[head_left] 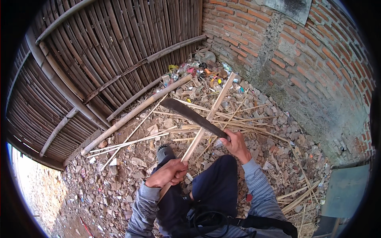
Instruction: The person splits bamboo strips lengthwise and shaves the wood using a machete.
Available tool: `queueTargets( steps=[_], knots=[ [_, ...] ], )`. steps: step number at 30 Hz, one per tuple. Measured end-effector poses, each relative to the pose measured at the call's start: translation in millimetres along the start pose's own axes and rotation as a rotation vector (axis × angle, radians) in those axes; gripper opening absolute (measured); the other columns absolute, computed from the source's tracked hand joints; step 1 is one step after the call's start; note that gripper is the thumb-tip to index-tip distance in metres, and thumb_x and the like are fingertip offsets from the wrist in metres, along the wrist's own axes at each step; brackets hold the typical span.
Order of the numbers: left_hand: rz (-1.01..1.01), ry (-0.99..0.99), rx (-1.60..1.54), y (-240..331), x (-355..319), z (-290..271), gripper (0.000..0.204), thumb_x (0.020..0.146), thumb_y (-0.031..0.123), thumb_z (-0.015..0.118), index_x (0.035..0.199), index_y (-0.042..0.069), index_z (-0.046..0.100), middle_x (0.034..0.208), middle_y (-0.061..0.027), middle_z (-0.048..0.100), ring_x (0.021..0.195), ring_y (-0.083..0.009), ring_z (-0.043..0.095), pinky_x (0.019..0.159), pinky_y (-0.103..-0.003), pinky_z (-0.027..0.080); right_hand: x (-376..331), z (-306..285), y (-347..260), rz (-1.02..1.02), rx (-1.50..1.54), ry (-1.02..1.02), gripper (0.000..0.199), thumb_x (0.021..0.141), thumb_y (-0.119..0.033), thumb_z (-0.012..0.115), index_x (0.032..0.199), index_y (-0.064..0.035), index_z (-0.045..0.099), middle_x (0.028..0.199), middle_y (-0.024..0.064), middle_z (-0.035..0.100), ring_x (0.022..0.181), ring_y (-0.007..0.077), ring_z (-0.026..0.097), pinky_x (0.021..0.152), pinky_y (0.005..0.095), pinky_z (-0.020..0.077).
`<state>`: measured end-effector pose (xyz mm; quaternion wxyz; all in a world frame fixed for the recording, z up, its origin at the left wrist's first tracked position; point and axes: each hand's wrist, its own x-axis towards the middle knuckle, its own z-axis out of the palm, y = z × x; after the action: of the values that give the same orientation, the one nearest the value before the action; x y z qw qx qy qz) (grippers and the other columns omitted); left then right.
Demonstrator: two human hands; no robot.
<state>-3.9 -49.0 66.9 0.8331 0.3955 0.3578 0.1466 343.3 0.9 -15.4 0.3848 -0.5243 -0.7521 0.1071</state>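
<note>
My left hand [170,173] is closed around the lower part of a long pale bamboo strip [221,96], which slants up and to the right away from me. A machete [189,114] with a dark, broad blade lies across the strip, its tip toward the upper left. My right hand [237,146] grips the machete at its handle end; the fingers cover most of the handle. The blade crosses the strip near its middle and looks to touch it, though I cannot tell whether it cuts in.
Split bamboo strips [242,126] lie scattered over the rubble ground [131,174]. A thick bamboo pole [137,114] rests beside the slatted bamboo wall [131,35] on the left. Litter [210,73] fills the far corner by the brick wall [293,55]. My shoe [164,152] is near my left hand.
</note>
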Motion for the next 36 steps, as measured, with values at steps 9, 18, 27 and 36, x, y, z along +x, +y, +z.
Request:
queueTargets(
  steps=[9,18,27,36],
  knots=[
    [-0.019,-0.036,-0.014,-4,-4,-2,0.034,0.114,0.031,0.048,0.084,0.016,0.042,0.066,0.0078,0.033,0.051,-0.0036,0.025,0.044,-0.024,0.019,-8,8,-35,-0.335,-0.113,-0.056,0.066,0.098,-0.069,0.061,0.095,-0.0037,0.068,0.054,0.0107,0.056,0.049,0.0319,0.063,0.048,0.0432,0.0457],
    [-0.024,-0.02,-0.009,2,-6,0,0.033,0.114,0.031,0.046,0.085,0.016,0.042,0.066,0.0079,0.032,0.051,-0.004,0.024,0.044,-0.025,0.019,-5,10,-26,0.062,0.098,0.143,0.058,0.101,-0.06,0.062,0.098,-0.0024,0.068,0.056,0.0125,0.057,0.051,0.0327,0.064,0.048,0.0422,0.0456],
    [-0.021,-0.068,-0.038,-1,-7,2,0.031,0.114,0.03,0.048,0.087,0.016,0.042,0.067,0.0083,0.031,0.052,-0.0034,0.023,0.045,-0.025,0.018,8,-9,7,-0.302,-0.197,0.131,0.065,0.098,-0.07,0.059,0.091,-0.0054,0.067,0.055,0.0077,0.055,0.049,0.0276,0.06,0.048,0.0416,0.0448],
    [-0.05,-0.07,-0.07,2,-4,3,0.032,0.114,0.031,0.047,0.086,0.016,0.042,0.066,0.0084,0.031,0.051,-0.0037,0.022,0.045,-0.025,0.017,0,-5,-15,0.186,0.032,0.225,0.029,0.091,-0.025,0.082,0.098,-0.0013,0.068,0.06,0.0117,0.06,0.051,0.0254,0.063,0.048,0.0379,0.0431]
  ],
)
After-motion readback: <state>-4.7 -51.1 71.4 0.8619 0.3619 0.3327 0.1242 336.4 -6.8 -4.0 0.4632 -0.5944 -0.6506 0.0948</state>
